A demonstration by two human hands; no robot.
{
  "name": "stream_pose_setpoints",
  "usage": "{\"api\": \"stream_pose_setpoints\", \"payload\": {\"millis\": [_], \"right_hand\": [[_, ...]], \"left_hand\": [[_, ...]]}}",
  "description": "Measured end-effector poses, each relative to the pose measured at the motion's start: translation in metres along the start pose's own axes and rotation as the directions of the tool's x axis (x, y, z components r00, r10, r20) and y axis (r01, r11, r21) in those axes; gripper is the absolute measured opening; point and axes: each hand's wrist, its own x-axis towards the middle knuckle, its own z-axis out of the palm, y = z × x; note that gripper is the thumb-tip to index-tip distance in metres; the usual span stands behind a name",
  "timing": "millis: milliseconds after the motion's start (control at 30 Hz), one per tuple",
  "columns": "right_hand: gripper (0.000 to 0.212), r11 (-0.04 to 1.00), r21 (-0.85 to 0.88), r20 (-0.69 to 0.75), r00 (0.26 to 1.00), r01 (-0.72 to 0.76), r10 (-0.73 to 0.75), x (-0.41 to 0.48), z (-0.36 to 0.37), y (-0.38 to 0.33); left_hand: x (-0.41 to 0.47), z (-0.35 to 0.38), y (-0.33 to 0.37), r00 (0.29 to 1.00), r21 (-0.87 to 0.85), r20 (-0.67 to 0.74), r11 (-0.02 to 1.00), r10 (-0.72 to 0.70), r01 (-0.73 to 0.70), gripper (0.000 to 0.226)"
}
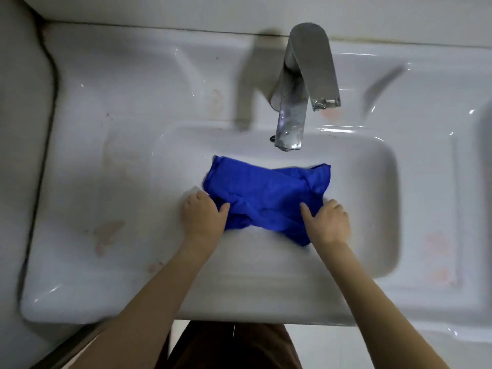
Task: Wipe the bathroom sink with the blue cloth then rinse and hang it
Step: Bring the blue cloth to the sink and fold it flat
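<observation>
A crumpled blue cloth (266,193) lies spread in the basin of the white sink (372,182), below the metal tap (298,97). My left hand (203,215) grips the cloth's near left edge, thumb on top of the fabric. My right hand (328,219) grips the near right edge the same way. Both hands hold the cloth inside the basin, toward its near wall. No water is visibly running from the spout.
The sink's flat left ledge (106,169) carries faint reddish stains. A raised rim runs along the right ledge (439,195). The wall (186,9) is close behind the tap, and a grey surface (21,102) borders the sink on the left.
</observation>
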Motion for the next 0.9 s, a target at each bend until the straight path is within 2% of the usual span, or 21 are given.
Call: {"api": "stream_pose_setpoints", "payload": {"millis": [100,167,200,233,267,300,367,433,467,533,567,633,667,700,733,767,800,833,900], "right_hand": [[0.063,0.99,-0.14,0.144,0.989,0.003,0.017,-0.019,0.016,-0.007],[0.048,0.995,-0.089,0.16,0.986,0.052,-0.037,-0.02,0.021,-0.011],[0.037,0.997,0.035,0.142,0.988,0.062,-0.067,-0.019,0.022,-0.011],[0.029,0.973,0.228,0.117,0.991,0.036,-0.064,-0.018,0.021,-0.009],[0.024,0.901,0.434,0.101,0.994,-0.009,-0.039,-0.019,0.016,-0.006],[0.022,0.794,0.604,0.101,0.995,-0.067,0.008,-0.021,0.01,-0.003],[0.025,0.592,0.774,0.187,0.974,-0.225,0.126,-0.021,-0.002,0.003],[0.032,0.405,0.818,0.372,0.913,-0.409,0.169,-0.022,-0.013,0.008],[0.034,0.314,0.808,0.475,0.867,-0.498,0.151,-0.023,-0.021,0.01],[0.037,0.191,0.698,0.695,0.717,-0.69,0.052,-0.03,-0.037,0.015],[0.041,0.177,0.636,0.766,0.642,-0.751,-0.03,-0.034,-0.045,0.017],[0.049,0.211,0.59,0.807,0.564,-0.78,-0.173,-0.041,-0.056,0.024],[0.055,0.265,0.584,0.811,0.54,-0.767,-0.224,-0.044,-0.058,0.027],[0.061,0.377,0.589,0.808,0.535,-0.715,-0.248,-0.046,-0.059,0.031],[0.061,0.546,0.595,0.785,0.573,-0.59,-0.237,-0.05,-0.06,0.033],[0.056,0.71,0.569,0.728,0.655,-0.415,-0.201,-0.052,-0.059,0.034],[0.05,0.827,0.51,0.653,0.733,-0.238,-0.192,-0.055,-0.059,0.036],[0.05,0.881,0.456,0.605,0.77,-0.126,-0.203,-0.057,-0.059,0.037],[0.061,0.869,0.492,0.589,0.754,-0.051,-0.29,-0.063,-0.058,0.042]], "left_hand": [[-0.007,0.01,-0.007,0.982,0.293,0.132,0.941,0.135,-0.169,0.049],[-0.006,0.014,-0.012,0.974,0.245,0.134,0.946,0.185,-0.213,0.035],[-0.005,0.014,-0.015,0.976,0.115,0.129,0.975,0.176,-0.191,0.029],[-0.006,0.01,-0.016,0.98,-0.081,0.129,0.986,0.154,-0.145,0.025],[-0.006,0.005,-0.016,0.981,-0.276,0.152,0.958,0.118,-0.073,0.021],[-0.006,-0.003,-0.017,0.975,-0.447,0.208,0.894,0.077,0.024,0.018],[-0.007,-0.017,-0.018,0.928,-0.668,0.373,0.691,-0.01,0.276,0.023],[-0.008,-0.028,-0.022,0.848,-0.728,0.523,0.474,-0.084,0.496,0.035],[-0.009,-0.033,-0.023,0.8,-0.708,0.588,0.401,-0.123,0.582,0.037],[-0.016,-0.045,-0.024,0.678,-0.608,0.719,0.336,-0.152,0.72,0.03],[-0.021,-0.053,-0.022,0.614,-0.555,0.779,0.315,-0.127,0.77,0.021],[-0.031,-0.069,-0.02,0.517,-0.492,0.855,0.237,-0.052,0.838,0.006],[-0.035,-0.075,-0.02,0.499,-0.485,0.866,0.191,-0.031,0.853,0.005],[-0.039,-0.082,-0.019,0.501,-0.492,0.865,0.152,-0.023,0.857,0.006],[-0.042,-0.085,-0.019,0.515,-0.509,0.857,0.126,-0.022,0.852,0.005],[-0.046,-0.09,-0.017,0.529,-0.526,0.849,0.093,-0.01,0.846,0.003],[-0.049,-0.091,-0.017,0.536,-0.536,0.844,0.05,0.001,0.843,0.005],[-0.052,-0.093,-0.016,0.536,-0.536,0.844,0.001,0.01,0.844,0.007],[-0.056,-0.092,-0.019,0.54,-0.539,0.841,-0.051,0.029,0.841,0.007]]}}
